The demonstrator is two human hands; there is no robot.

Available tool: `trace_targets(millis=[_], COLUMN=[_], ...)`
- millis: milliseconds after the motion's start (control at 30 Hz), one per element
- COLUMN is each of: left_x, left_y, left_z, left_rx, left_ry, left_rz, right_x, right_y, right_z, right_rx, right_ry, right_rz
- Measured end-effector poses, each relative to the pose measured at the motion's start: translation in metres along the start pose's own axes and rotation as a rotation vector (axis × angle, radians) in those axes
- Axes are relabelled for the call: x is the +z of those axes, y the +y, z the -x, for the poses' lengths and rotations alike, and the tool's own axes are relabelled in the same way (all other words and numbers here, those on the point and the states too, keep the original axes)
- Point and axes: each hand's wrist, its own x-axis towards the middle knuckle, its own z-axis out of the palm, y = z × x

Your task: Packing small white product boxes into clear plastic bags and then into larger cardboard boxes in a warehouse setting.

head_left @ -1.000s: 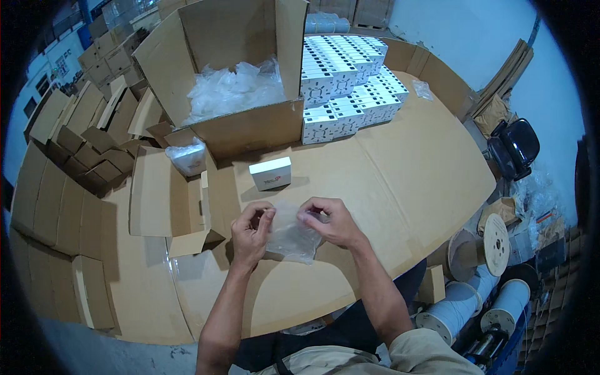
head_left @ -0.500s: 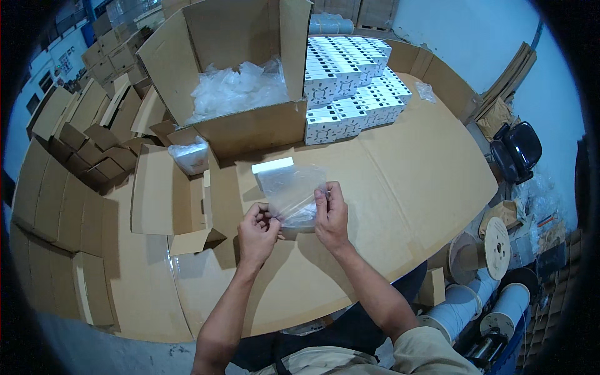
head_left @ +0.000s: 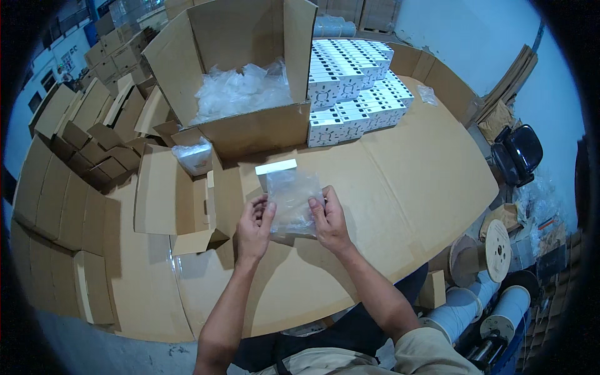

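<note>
Between my two hands hangs a clear plastic bag [head_left: 292, 203], its film wrinkled and see-through. My left hand [head_left: 251, 232] pinches its left side between thumb and fingers. The right side is gripped by my right hand [head_left: 332, 224], thumb in front. Just beyond the bag is a small white box [head_left: 275, 167]; the bag covers its lower part, so I cannot tell how it rests. To the left stands an open small carton [head_left: 154, 194] holding a plastic-wrapped white pack [head_left: 194, 157] at its far end.
A large open carton [head_left: 256, 130] at the back holds a heap of clear plastic bags [head_left: 240, 90]. Right of it rise stacked white boxes [head_left: 359, 103]. Several cardboard cartons [head_left: 56, 200] line the left. A black chair [head_left: 519, 153] and cable spools [head_left: 498, 250] stand off the table's right side.
My left hand has moved up along the bag's left side, and my right hand has shifted slightly down. The bag is now spread flatter and wider between them.
</note>
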Motion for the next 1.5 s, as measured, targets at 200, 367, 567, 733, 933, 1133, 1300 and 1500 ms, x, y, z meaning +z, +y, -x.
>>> trace_targets(millis=[200, 367, 567, 733, 933, 1133, 1300, 1500], left_x=[0.000, 0.001, 0.000, 0.009, 0.005, 0.011, 0.012, -0.002], left_y=[-0.005, 0.000, 0.003, 0.011, 0.015, 0.011, 0.017, 0.008], left_z=[0.001, 0.002, 0.006, 0.012, 0.014, 0.014, 0.011, 0.002], left_rx=[-0.030, 0.155, 0.190, 0.175, 0.158, 0.183, 0.071, 0.102], left_ry=[-0.026, 0.143, 0.164, 0.107, 0.097, 0.070, 0.089, 0.160], left_rz=[-0.099, -0.152, -0.281, -0.355, -0.348, -0.333, -0.262, -0.284], right_x=[0.004, -0.014, -0.014, -0.013, -0.015, -0.001, 0.013, 0.022], right_y=[-0.012, 0.007, 0.000, 0.019, -0.013, 0.005, -0.010, -0.006], right_z=[0.001, -0.006, -0.009, -0.009, -0.013, -0.003, 0.004, 0.004], right_rx=[0.101, 0.279, 0.213, 0.376, 0.506, 0.231, 0.074, -0.045], right_ry=[-0.216, -0.278, -0.085, -0.053, 0.161, 0.111, 0.130, 0.173], right_rz=[-0.161, -0.468, -0.693, -0.714, -1.094, -0.231, 0.248, 0.301])
